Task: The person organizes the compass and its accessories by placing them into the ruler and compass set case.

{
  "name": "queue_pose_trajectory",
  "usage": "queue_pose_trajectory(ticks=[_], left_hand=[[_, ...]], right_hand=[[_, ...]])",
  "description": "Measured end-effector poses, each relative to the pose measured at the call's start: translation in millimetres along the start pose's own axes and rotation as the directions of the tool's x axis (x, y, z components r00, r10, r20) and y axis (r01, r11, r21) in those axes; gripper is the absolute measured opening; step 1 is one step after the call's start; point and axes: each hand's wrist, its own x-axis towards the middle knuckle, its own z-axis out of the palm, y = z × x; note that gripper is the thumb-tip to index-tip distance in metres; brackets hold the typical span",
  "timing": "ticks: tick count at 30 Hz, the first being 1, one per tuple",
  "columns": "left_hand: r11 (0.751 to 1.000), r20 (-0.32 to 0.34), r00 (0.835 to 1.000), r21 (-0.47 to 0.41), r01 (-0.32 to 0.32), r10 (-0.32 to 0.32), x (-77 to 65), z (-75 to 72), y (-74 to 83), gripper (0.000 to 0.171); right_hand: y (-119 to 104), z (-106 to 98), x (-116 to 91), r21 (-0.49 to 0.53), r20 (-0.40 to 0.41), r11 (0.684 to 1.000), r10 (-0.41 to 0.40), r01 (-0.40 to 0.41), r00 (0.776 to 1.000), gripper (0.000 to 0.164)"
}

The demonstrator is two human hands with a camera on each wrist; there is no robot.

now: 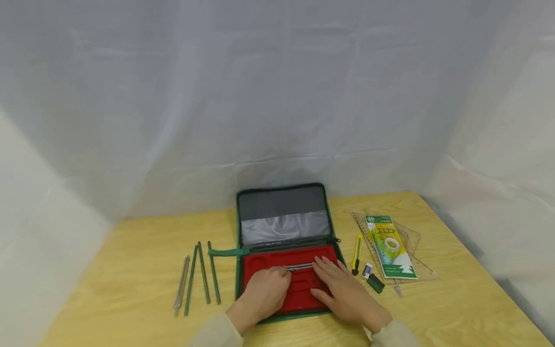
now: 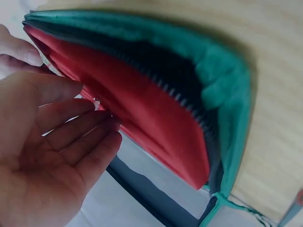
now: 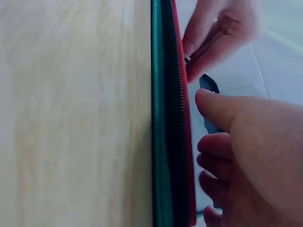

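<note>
A zip case (image 1: 284,207) with green edging lies unfolded, its lid upright at the back and a red moulded tray (image 1: 299,301) in its base. Across the tray's middle lies a slim silver compass (image 1: 300,266). My left hand (image 1: 265,290) pinches the compass at its left end between thumb and fingers; the metal tip shows between them in the right wrist view. Over the compass's right end my right hand (image 1: 344,291) rests with straight fingers, its thumb spread across the tray. In the left wrist view the tray (image 2: 151,123) rises above the zip.
To the left lie three green pencils (image 1: 204,272) and a grey pen-like tool (image 1: 181,284). On the right are a yellow utility knife (image 1: 357,250), an eraser (image 1: 367,271), a small dark green block (image 1: 375,283), a printed packet (image 1: 390,248) and clear set squares (image 1: 427,272).
</note>
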Motion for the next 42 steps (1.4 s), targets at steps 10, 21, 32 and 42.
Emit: queue_pose_trajectory(ticks=[10, 21, 32, 42], left_hand=[[0.999, -0.004, 0.999, -0.001, 0.038, -0.038, -8.1, 3.8, 3.9, 0.036], [0.993, 0.145, 0.984, -0.047, 0.109, -0.101, -11.5, 1.8, 7.5, 0.041], [0.981, 0.172, 0.978, -0.126, 0.144, -0.122, -8.5, -3.1, 5.3, 0.046], [0.979, 0.022, 0.998, -0.198, 0.056, -0.053, -21.3, -13.3, -23.8, 0.041]], right_hand=[[-2, -4, -2, -0.019, -0.003, 1.0, -0.014, 0.014, 1.0, 0.058], [-14, -5, 3, -0.112, -0.013, 0.993, 0.024, -0.025, 1.0, 0.057], [-21, -10, 6, -0.055, -0.024, 0.996, 0.064, -0.065, 0.998, 0.053], [-17, -5, 7, -0.005, -0.097, 0.996, 0.083, -0.084, 0.992, 0.049]])
